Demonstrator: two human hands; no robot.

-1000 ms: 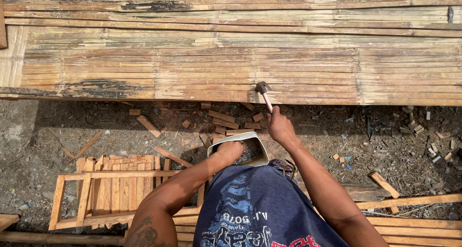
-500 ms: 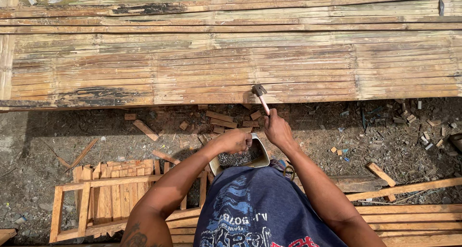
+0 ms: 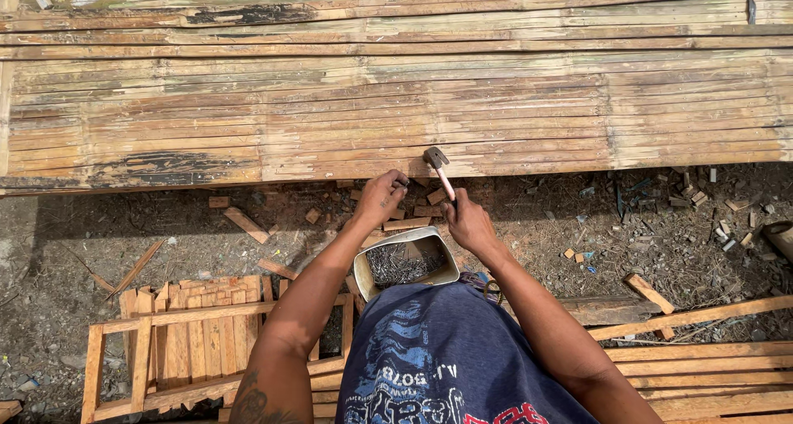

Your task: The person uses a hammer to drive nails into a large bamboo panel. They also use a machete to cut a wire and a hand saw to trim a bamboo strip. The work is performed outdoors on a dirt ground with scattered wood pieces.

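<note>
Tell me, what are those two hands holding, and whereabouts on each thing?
The right hand grips a hammer low on its handle. The left hand pinches something small at its fingertips, too small to identify.

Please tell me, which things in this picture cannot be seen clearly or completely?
- Head view: whatever the left hand pinches at the bamboo panel edge is too small to tell.
- The hammer handle's lower end is hidden inside the right hand.
- The single pieces in the metal container are too small to tell apart.
- The wooden frame is cut off by the bottom edge.
- The panel runs past the frame's edges.
</note>
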